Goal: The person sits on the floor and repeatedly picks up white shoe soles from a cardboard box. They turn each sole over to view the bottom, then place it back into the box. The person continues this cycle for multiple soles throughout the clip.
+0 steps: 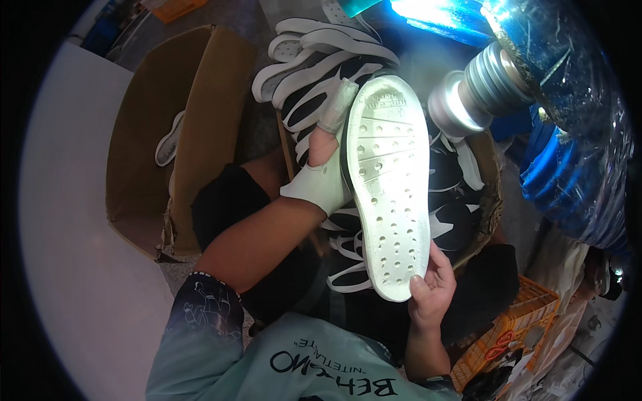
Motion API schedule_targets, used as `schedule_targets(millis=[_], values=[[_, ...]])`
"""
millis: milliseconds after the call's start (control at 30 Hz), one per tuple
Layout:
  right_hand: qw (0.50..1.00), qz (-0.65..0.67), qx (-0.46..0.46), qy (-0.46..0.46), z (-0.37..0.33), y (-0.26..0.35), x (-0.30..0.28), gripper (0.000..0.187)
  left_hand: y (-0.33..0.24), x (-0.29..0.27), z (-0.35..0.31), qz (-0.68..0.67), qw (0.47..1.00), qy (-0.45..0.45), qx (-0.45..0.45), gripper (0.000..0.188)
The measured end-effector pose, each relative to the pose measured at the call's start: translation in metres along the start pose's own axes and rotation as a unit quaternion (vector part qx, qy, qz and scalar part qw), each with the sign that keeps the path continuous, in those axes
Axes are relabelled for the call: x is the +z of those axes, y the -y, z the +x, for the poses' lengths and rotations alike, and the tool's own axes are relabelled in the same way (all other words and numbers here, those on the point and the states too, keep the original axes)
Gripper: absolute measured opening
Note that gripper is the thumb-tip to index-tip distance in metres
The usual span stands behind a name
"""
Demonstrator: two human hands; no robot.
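Note:
A long white shoe sole (391, 194) with rows of small round holes stands nearly upright in front of me, its broad end away from me. My left hand (319, 174), in a white glove with a pale wrap on the thumb, grips its left side; the fingers behind it are hidden. My right hand (433, 287) is bare and pinches the near end, thumb on the holed face. Beneath and behind lie several white-and-black shoe pieces (311, 107), heaped in a cardboard box (495, 194).
A lit lamp (458, 107) with a ribbed housing hangs close on the right, beside blue plastic wrapping (562, 174). Left stands a tall cardboard box (217, 113) with a pale sole (170, 139) inside. An orange crate (508, 327) sits at the lower right.

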State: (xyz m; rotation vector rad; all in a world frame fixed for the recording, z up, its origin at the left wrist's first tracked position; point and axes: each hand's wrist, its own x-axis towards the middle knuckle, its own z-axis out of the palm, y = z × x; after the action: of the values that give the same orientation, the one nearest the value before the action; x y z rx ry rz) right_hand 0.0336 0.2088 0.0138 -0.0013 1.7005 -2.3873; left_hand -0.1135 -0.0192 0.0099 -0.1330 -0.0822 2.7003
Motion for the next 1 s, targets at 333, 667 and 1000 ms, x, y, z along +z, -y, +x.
schedule_targets(millis=[333,667,1000], values=[[0.999,-0.035,0.019,0.0,-0.007,0.008,0.008,0.063,0.0,0.006,0.0,0.022,0.999,-0.02,-0.021,0.081],[0.985,-0.148,-0.076,0.043,-0.01,0.004,0.006,0.065,0.004,-0.007,0.004,0.029,0.999,-0.038,0.023,0.066],[0.988,-0.136,-0.063,0.035,-0.011,-0.001,0.003,0.066,-0.001,-0.013,0.005,-0.035,0.999,0.029,-0.004,0.067]])
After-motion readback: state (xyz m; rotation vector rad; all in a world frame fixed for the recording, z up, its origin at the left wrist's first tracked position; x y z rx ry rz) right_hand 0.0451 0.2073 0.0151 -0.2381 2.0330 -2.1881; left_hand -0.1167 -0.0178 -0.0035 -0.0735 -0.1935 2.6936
